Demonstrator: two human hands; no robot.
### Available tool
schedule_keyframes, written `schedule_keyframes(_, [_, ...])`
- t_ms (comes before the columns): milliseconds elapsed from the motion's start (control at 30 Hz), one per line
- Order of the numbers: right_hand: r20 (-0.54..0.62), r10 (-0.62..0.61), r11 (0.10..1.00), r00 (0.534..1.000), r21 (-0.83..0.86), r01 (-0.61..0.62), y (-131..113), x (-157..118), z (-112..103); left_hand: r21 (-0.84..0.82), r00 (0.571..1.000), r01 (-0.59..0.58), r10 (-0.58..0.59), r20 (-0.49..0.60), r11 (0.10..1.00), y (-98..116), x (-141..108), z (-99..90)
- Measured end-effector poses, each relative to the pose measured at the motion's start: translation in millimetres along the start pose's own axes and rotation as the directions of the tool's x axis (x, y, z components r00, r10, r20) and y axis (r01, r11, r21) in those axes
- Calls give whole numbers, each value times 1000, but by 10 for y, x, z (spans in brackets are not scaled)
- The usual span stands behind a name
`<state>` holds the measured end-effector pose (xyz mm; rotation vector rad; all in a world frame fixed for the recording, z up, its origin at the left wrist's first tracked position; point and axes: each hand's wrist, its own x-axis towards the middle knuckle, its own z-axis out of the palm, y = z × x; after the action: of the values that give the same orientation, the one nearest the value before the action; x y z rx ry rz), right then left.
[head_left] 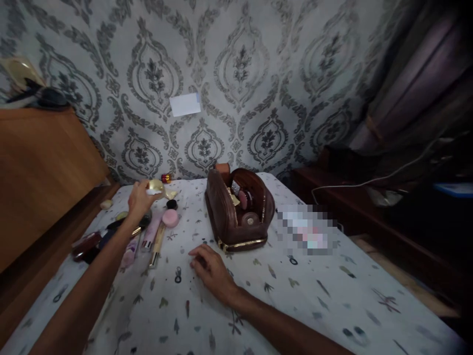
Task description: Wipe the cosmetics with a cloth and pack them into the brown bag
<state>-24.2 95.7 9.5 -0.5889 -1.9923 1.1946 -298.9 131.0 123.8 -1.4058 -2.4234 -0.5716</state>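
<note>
So, left hand (pixel 140 199) is up near the wall side of the bed or table, pinching a shiny gold round thing (pixel 155 186) between thumb and fingers; it's too blurry to say exactly what that is. Just past it on the white patterned cloth (pixel 288 305) there's a pale gold piece (pixel 170 195), with a little red and gold item (pixel 166 178) farther back. Closer in, right by the left forearm, you've got a small black round item (pixel 172 203), a pink round jar (pixel 170 218), a lilac tube (pixel 152 229) and a slim gold-ended tube (pixel 157 246) lying side by side, plus a dark red case (pixel 86 245) off to the left. Right hand (pixel 212 273) is relaxed, fingers loosely curled with a gap to the thumb, just in front of the brown bag (pixel 221 212); can't tell if it's resting on the cloth. That bag sits upright mid-cloth, unzipped and gaping, with a pinkish item (pixel 243 199) and other bits inside.
</note>
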Motion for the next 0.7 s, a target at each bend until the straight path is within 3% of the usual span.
schedule_keyframes(167, [-85, 86, 991, 993, 112, -77, 94, 12, 100, -224, 978, -187, 202, 45, 956, 335, -805, -86])
schedule_keyframes(233, [-126, 62, 993, 990, 104, -49, 121, 21, 128, -446, 949, -263, 312, 39, 855, 471, -1188, -70])
schedule_keyframes(300, [-139, 16, 997, 990, 73, -6, 128, 30, 135, -554, 940, -242, 334, 70, 796, 565, -1492, -41])
schedule_keyframes(367, [-123, -3, 999, 992, 53, 9, 111, 35, 130, -635, 942, -189, 320, 97, 749, 594, -1672, -12])
schedule_keyframes(467, [-110, 26, 999, 994, 42, -21, 45, 34, 130, -770, 955, -68, 264, 133, 634, 529, -1728, 13])
schedule_keyframes(600, [-156, 89, 996, 984, 3, -89, -48, 30, 173, -855, 988, 129, 6, 153, 502, 388, -1657, 10])
schedule_keyframes(700, [-177, 142, 989, 974, -12, -146, -88, 23, 201, -859, 986, 158, -121, 112, 486, 375, -1680, -11])
